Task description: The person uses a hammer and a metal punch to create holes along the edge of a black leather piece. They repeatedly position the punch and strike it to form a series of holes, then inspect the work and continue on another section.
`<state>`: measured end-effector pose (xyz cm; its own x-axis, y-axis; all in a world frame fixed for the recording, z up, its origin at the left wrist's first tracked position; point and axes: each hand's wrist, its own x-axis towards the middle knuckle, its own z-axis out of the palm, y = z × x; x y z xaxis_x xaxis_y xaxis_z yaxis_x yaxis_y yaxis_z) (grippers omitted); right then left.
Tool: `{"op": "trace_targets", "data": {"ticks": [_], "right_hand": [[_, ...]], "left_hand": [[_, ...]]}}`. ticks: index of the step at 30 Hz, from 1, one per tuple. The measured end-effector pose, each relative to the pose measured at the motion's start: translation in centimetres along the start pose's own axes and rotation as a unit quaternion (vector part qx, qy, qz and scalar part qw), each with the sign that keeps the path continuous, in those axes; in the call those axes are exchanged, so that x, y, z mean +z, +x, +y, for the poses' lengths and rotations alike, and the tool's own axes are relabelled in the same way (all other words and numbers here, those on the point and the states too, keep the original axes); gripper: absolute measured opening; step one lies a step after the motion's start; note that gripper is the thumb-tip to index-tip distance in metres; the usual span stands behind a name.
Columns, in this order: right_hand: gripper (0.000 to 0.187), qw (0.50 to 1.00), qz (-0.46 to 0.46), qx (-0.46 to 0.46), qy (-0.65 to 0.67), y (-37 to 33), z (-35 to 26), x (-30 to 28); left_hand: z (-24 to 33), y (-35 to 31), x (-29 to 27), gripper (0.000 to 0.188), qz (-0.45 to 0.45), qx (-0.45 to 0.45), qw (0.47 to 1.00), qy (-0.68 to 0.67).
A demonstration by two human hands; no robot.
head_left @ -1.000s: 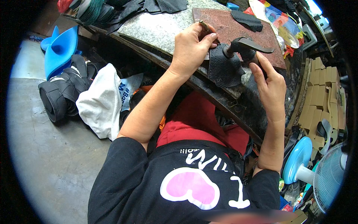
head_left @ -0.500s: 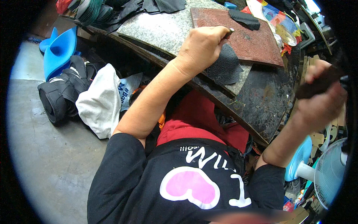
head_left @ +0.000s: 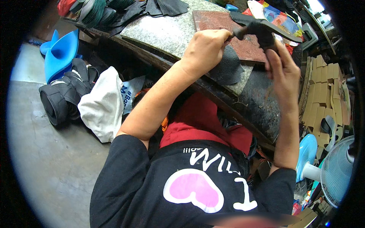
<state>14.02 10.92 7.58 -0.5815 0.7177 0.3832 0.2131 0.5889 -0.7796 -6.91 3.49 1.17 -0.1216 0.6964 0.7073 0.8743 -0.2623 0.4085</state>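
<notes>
The front edge of the worktop (head_left: 266, 95) slants across your view from about ten o'clock down to four. A dark stretch of it gives your right forearm room at three o'clock. A grey speckled slab (head_left: 163, 30) covers the middle, with a reddish-brown board (head_left: 213, 19) lying on it toward one o'clock.

Further out, black leather strips (head_left: 167, 7) lie at twelve, hanks of green cord (head_left: 93, 15) at half past ten, and a colourful mesh bag (head_left: 279, 19) at half past one. Cardboard boxes (head_left: 323, 91) stack up at three, and a fan (head_left: 338, 171) stands near your right elbow toward four. White cloth (head_left: 100, 102) sits at nine, below the worktop.

The black leather piece (head_left: 230, 68) lies on the slab near its front edge, at four o'clock from your left hand (head_left: 206, 50), which partly covers it. Your left fingers are curled tight around a small rod-shaped tool (head_left: 230, 36), mostly hidden. Your right hand (head_left: 282, 68) has its fingers wrapped around the handle of a hammer (head_left: 262, 28). The hammer's head is at two o'clock from your left fist, right beside the tool's top; you cannot tell whether they touch.
</notes>
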Motion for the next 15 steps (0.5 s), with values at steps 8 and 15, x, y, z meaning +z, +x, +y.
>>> {"op": "trace_targets", "data": {"ticks": [8, 15], "right_hand": [[0.038, 0.961, -0.047, -0.048, -0.268, -1.0, 3.0, 1.2], [0.037, 0.96, -0.024, -0.01, -0.278, -1.4, 2.9, 1.8]], "left_hand": [[-0.6, -1.0, -0.1, 0.011, 0.04, -0.114, 0.988, -0.092], [-0.8, -1.4, 0.5, 0.008, 0.222, -0.309, 0.781, -0.494]]}}
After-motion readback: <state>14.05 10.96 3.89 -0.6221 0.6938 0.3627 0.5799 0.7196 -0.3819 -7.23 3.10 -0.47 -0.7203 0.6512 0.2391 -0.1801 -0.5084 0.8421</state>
